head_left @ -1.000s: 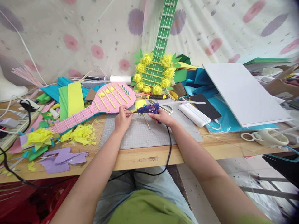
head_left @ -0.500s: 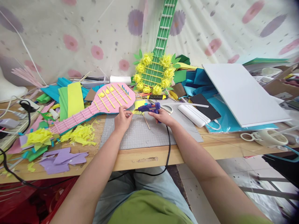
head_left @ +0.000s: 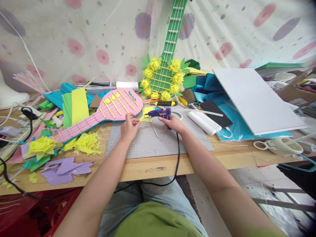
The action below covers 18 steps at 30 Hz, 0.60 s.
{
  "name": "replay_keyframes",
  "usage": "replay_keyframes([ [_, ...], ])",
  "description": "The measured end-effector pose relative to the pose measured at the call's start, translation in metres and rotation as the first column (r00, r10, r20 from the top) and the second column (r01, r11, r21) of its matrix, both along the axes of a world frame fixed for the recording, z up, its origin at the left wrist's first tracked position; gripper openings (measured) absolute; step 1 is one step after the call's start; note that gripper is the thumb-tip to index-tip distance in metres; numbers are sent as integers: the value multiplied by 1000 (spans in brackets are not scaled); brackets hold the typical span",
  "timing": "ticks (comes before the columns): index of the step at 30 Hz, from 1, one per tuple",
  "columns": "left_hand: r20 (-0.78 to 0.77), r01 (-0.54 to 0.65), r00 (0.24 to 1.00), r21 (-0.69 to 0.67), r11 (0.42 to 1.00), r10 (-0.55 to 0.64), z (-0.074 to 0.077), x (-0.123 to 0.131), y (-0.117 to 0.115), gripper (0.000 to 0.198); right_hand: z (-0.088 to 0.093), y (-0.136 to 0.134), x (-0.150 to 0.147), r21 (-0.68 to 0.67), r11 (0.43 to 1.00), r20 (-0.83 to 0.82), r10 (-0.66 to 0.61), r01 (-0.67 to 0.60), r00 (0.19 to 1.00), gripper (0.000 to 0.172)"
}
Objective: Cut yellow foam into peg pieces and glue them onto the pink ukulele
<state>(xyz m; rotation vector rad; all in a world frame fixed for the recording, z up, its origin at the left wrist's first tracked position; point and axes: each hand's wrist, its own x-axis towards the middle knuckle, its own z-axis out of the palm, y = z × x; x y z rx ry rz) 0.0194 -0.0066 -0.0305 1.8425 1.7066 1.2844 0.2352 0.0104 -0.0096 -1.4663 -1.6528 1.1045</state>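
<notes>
Left hand (head_left: 129, 127): fingertips closed on yellow paper (head_left: 143, 118). Right hand (head_left: 173, 123): fingers curled round a glue gun (head_left: 161, 113), nozzle near the left fingertips.

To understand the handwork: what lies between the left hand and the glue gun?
The head view shows yellow paper between the left hand, which pinches it, and the glue gun.
</notes>
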Motion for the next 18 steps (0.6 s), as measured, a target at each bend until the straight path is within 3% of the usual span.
replay_keyframes([
  [5,62,2,998,-5,1000,-1,-1,-1,0,36,-1,7,11,37,998,-54,-57,59,997,44],
  [9,195,11,981,9,1000,-12,-3,-4,2,38,-1,18,31,121,961,-79,-240,249,967,47],
  [14,410,-11,912,22,1000,1,-8,-9,8,39,-14,35,59,249,817,118,-558,520,821,53],
  [18,483,-35,876,37,999,13,-11,-11,12,38,-20,40,69,300,809,285,-581,505,762,52],
])
